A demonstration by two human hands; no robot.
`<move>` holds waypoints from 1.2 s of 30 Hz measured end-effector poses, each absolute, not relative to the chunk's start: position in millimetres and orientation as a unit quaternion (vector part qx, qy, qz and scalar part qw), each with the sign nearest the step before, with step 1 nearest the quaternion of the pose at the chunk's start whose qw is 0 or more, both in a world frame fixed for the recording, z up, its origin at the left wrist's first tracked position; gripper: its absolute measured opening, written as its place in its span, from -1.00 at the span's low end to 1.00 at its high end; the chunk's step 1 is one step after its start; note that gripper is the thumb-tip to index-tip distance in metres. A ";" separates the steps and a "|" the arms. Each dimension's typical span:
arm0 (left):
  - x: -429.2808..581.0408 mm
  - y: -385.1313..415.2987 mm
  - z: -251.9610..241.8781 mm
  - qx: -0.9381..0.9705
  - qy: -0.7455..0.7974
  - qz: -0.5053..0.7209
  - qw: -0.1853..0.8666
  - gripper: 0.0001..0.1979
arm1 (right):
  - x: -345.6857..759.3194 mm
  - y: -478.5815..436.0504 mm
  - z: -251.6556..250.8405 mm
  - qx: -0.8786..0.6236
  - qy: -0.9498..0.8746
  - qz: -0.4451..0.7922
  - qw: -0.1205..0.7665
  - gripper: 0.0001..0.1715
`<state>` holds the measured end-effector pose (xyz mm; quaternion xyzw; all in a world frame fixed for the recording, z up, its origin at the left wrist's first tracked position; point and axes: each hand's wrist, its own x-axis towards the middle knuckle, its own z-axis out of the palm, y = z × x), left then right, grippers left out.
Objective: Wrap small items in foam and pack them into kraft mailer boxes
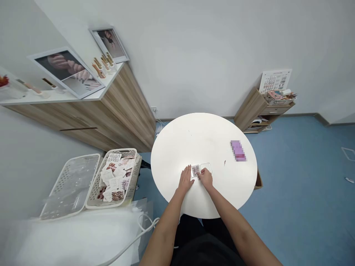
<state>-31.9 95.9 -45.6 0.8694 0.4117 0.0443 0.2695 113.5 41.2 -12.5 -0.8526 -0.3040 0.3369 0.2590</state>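
A small clear plastic case (pixel 206 167) with a card of press-on nails (pixel 195 170) lies on the round white table (pixel 194 144), near its front edge. My left hand (pixel 185 180) rests flat on the table, fingers stretched out and touching the left side of the nail card. My right hand (pixel 205 178) has its fingers curled onto the case and card from the right. A tiny dark piece (pixel 224 162) lies on the table to the right of my hands.
A purple blurred object (pixel 238 150) lies on the table's right side. Left of the table stand a white basket of nail packs (pixel 118 179) and a basket with clear plastic (pixel 70 184). A wooden cabinet (pixel 111 107) is at left, a small shelf (pixel 260 111) at the back right.
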 end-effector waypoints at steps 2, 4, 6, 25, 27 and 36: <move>-30.2 98.2 -46.9 0.879 0.401 0.052 0.253 -0.16 | 113.7 43.1 -11.0 -0.860 -0.335 0.323 0.209 -0.80; -30.0 100.9 -46.7 0.887 0.390 0.060 0.241 -0.19 | 117.7 44.1 -10.0 -0.863 -0.357 0.313 0.174 -0.76; -30.0 103.5 -46.1 0.892 0.383 0.062 0.234 -0.21 | 126.5 42.1 -11.9 -0.861 -0.372 0.301 0.172 -0.75; -16.4 62.1 -39.3 0.869 0.444 0.132 0.174 -0.23 | 171.1 45.3 -1.5 -0.829 -0.443 0.221 0.260 -0.76; -16.9 56.6 -39.0 0.863 0.448 0.141 0.188 -0.22 | 157.2 38.7 5.3 -0.798 -0.487 0.239 0.262 -0.73; -40.0 40.7 -33.7 0.909 0.368 0.094 0.172 -0.31 | 131.9 -8.0 -23.7 -0.699 -0.682 0.141 0.162 -0.47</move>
